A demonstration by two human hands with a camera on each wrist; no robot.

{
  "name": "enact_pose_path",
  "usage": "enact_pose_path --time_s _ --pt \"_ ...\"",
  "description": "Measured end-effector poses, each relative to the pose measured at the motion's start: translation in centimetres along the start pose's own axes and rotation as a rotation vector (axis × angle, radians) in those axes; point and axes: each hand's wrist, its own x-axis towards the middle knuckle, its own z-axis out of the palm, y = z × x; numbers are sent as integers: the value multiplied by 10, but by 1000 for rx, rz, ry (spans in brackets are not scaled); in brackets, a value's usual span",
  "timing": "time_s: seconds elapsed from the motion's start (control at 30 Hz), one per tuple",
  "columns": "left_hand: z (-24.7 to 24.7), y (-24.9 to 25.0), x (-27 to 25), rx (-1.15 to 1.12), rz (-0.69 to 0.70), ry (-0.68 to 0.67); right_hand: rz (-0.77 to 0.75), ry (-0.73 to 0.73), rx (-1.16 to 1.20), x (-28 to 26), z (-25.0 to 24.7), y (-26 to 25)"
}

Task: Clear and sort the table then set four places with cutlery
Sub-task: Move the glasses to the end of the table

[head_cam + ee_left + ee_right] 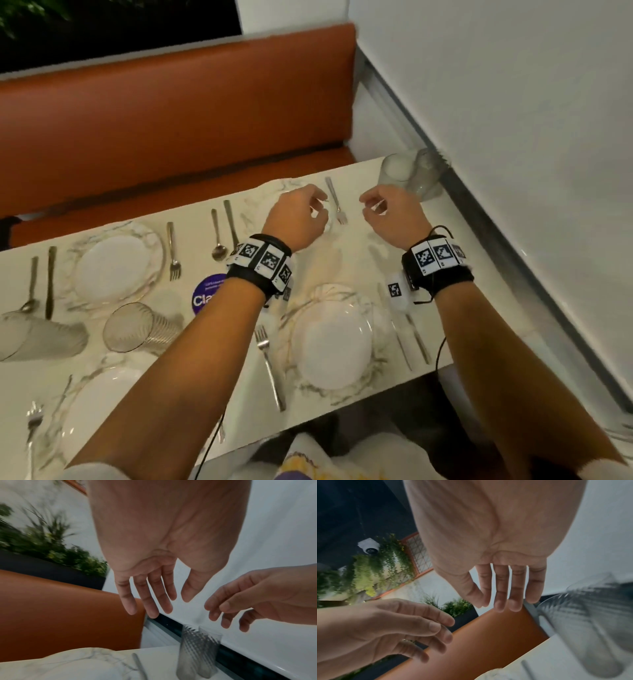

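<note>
Head view has both hands hovering over the far right setting, the left hand (297,219) above the far plate (274,192) and the right hand (394,216) near the two clear glasses (407,174) — each grip is loose, fingers relaxed, holding nothing. I'd judge the fork (335,200) on the worktop (356,260) between them stiff, light and slippery, best pinched mid-handle. Wrist views show bare palms and parted fingers (154,596) — detail the head view blurs.

Both forearms are bare, each wearing a black wrist strap (260,265) set with white square-coded tags. A thin black cable (439,346) hangs from the right strap (438,265). White sleeve edges show near the elbows.
</note>
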Motion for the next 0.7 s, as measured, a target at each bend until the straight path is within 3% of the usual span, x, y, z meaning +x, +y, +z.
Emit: enact_pose_path --time_s 0.17,0.37,0.57,0.7 --pt "58 67 82 40 40 -74 67 4 -178 59 -65 78" --pt "106 109 158 165 78 -138 125 -107 -440 115 -100 132" --pt "140 124 192 360 65 -281 152 -277 -544 140 -104 163" --pt "154 119 197 365 27 -328 153 -337 -552 146 -97 178"
